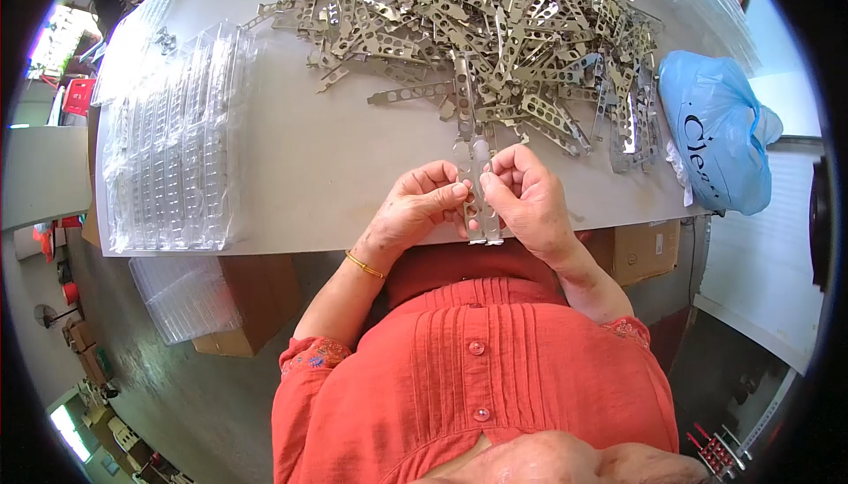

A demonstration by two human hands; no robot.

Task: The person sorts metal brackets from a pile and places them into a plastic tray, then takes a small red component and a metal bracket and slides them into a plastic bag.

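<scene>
Close to the table's front edge, my left hand (413, 205) pinches a perforated metal strip (474, 215) between thumb and fingers. My right hand (532, 203) is closed on the strip's other side, thumb and forefinger pressed against it. The piece stands lengthwise between both hands, its lower end near my red shirt. It looks like two strips lying side by side. Beyond its upper end, another holed strip (464, 95) points toward a large heap of similar metal strips (495, 25).
Clear plastic trays (172, 144) are stacked on the table (305, 166) at the left. A knotted blue plastic bag (714, 135) sits at the right edge. Below the table are a cardboard box (649, 250) and more clear trays (185, 297).
</scene>
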